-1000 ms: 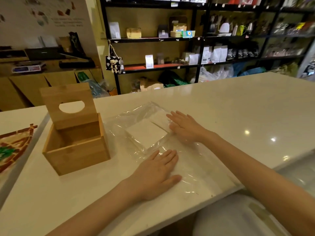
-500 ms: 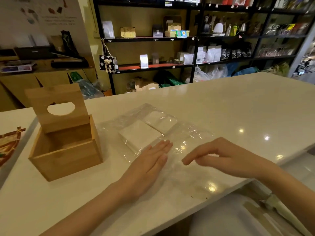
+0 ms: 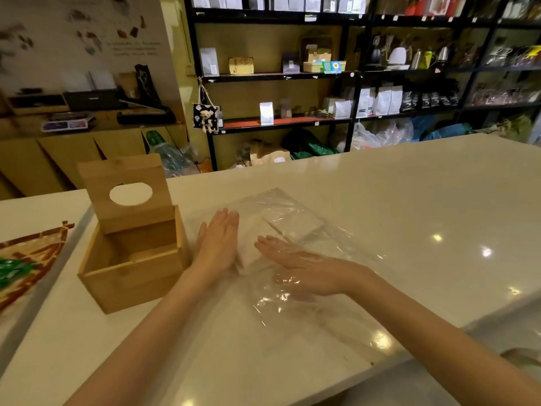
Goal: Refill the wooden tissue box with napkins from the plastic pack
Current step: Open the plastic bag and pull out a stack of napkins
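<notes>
Plastic pack (image 3: 307,276) lies flat on the counter (image 3: 409,215). Right hand (image 3: 304,266) is inside it, fingers straight; left hand (image 3: 218,241) flat, steadying the napkins (image 3: 254,244). Slide the whole stack out squarely. Box (image 3: 131,253) just left, lid (image 3: 126,191) up, apparently empty.

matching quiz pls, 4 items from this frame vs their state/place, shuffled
Things:
1. wooden tissue box
2. napkins
3. left hand
4. right hand

States:
A. inside the clear plastic pack, fingers straight
B. lid tipped up, nothing visible inside
C. flat, outside the pack, between box and napkins
D. white stack still in the pack

Pairs: 1-B, 2-D, 3-C, 4-A
</notes>
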A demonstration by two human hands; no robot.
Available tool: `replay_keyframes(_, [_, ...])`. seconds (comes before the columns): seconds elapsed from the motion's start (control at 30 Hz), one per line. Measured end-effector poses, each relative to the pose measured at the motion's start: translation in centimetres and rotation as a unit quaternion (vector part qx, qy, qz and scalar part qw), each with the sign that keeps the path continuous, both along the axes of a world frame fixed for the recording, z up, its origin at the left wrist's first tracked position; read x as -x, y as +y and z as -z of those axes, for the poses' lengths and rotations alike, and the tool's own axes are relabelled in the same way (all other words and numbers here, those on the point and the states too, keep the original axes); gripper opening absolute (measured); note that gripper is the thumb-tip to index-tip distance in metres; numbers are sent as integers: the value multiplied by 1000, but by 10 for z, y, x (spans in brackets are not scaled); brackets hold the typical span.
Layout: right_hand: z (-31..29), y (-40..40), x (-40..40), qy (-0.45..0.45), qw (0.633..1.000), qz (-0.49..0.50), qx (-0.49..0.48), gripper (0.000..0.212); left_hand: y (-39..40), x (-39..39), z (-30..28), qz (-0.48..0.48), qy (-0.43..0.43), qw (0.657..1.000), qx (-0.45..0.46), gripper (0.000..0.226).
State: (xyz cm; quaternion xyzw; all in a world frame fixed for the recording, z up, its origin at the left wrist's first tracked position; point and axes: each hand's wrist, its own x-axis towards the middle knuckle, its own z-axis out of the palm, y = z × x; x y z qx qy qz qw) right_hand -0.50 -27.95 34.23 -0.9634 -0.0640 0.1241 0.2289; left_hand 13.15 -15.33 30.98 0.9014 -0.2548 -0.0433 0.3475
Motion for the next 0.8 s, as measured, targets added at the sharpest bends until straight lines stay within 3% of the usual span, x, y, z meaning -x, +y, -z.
replay_keyframes(0.2, [29, 19, -36, -89, 985, 41, 144, 61, -1, -3, 12, -7, 28, 999, 39, 52])
replay_keyframes(0.33, [49, 17, -36, -146, 975, 35, 161, 90, 1, -7, 16, -15, 56, 993, 104, 56])
replay_keyframes(0.47, [42, 14, -20, -120, 982, 35, 138, 59, 2, -10, 19, -37, 89, 992, 79, 70])
replay_keyframes(0.6, [47, 14, 8, -155, 980, 47, 115, 77, 2, -8, 19, -36, 96, 995, 22, 75])
replay_keyframes(0.7, [53, 11, 31, -175, 977, 37, 120, 58, 1, -3, 13, -39, 94, 995, -14, 70])
replay_keyframes(0.8, [51, 9, 58, -137, 983, 36, 118, 67, -2, 7, 8, -16, 75, 995, -62, 55])
